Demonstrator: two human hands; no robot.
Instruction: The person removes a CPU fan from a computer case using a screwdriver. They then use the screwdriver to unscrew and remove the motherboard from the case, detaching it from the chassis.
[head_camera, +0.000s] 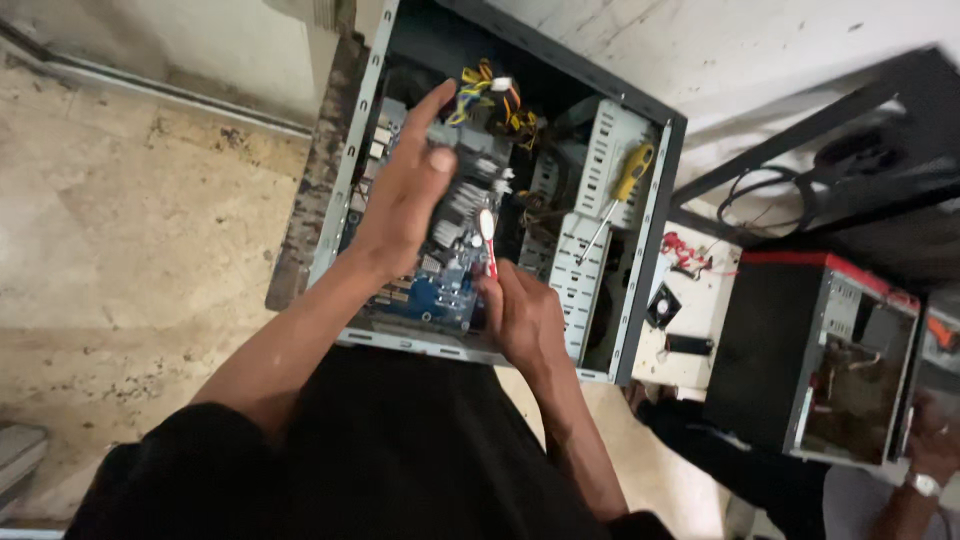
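Note:
An open desktop computer case (655, 215) lies on its side below me, its blue circuit board (440, 295) and finned heatsink (468, 200) exposed. My left hand (405, 190) rests flat over the board, fingers stretched toward a bundle of yellow and black wires (495, 100). My right hand (520, 315) grips a red and white toothbrush (488, 240), its bristle head up against the heatsink area.
A yellow-handled screwdriver (622, 190) lies on the case's white drive cage. To the right stands a second open computer case (810, 350) with a red top edge, beside a small white board with red wires (690, 290). Another person's hand with a wristwatch (930, 450) is at the lower right. Stained stone floor lies left.

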